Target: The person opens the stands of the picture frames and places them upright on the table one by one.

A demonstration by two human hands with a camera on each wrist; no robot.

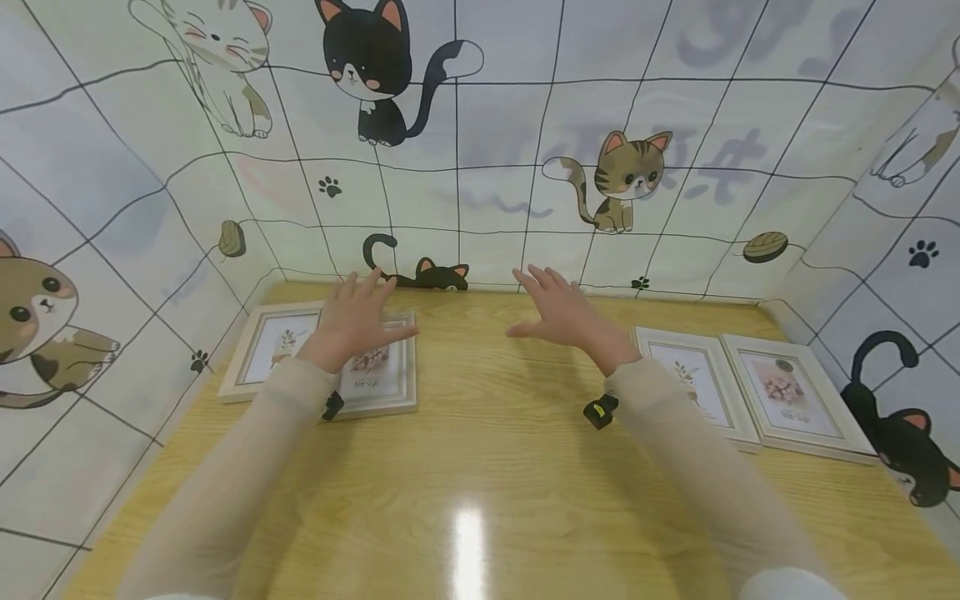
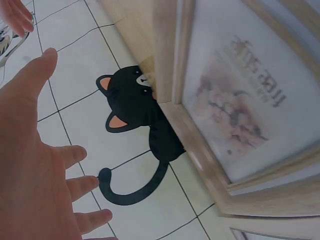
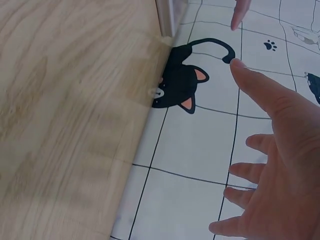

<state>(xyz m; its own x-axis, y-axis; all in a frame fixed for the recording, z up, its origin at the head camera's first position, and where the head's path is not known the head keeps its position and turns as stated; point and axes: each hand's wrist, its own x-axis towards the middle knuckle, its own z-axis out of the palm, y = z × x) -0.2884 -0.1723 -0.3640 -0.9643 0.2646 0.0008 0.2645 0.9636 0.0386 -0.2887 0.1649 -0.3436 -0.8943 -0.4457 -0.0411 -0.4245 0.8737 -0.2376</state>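
Both hands hang in the air over the far part of the table, holding nothing. My left hand [image 1: 352, 323], fingers spread, overlaps two pale picture frames [image 1: 382, 390] on the left in the head view. In the left wrist view, a frame with a pink flower print [image 2: 227, 110] lies beside that hand. With thumb and fingers apart, my right hand [image 1: 564, 318] points toward the back wall. Its nearest things are two more picture frames on the right: one with a leafy print [image 1: 693, 375], partly hidden by the sleeve, and one with pink flowers [image 1: 795, 392].
A light wood table [image 1: 465, 450] carries the frames and reflects a bright light near the front. White cloth walls [image 1: 495, 192] with grid lines and cartoon cats enclose it at the back and sides. Small black devices [image 1: 601, 411] are worn at both wrists.
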